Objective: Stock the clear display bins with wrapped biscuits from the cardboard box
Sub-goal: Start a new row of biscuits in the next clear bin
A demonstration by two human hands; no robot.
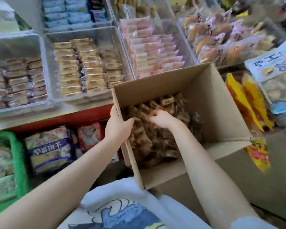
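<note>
An open cardboard box (210, 103) sits in front of me, holding a heap of brown wrapped biscuits (157, 139). My left hand (118, 124) grips the box's left wall near its far corner, thumb inside. My right hand (162, 119) is down in the box with its fingers curled into the biscuits at the top of the heap. Beyond the box stand clear display bins: one (48, 45) with rows of tan wrapped biscuits, and a left one (40, 52) with darker brown biscuits.
A bin of pink packs (149, 52) and bins of blue packs (68, 14) and pastry bags (221, 38) lie farther back. A green basket (18, 161) and snack bags (49, 149) sit on the lower shelf at left. Yellow bags (248, 103) lean right of the box.
</note>
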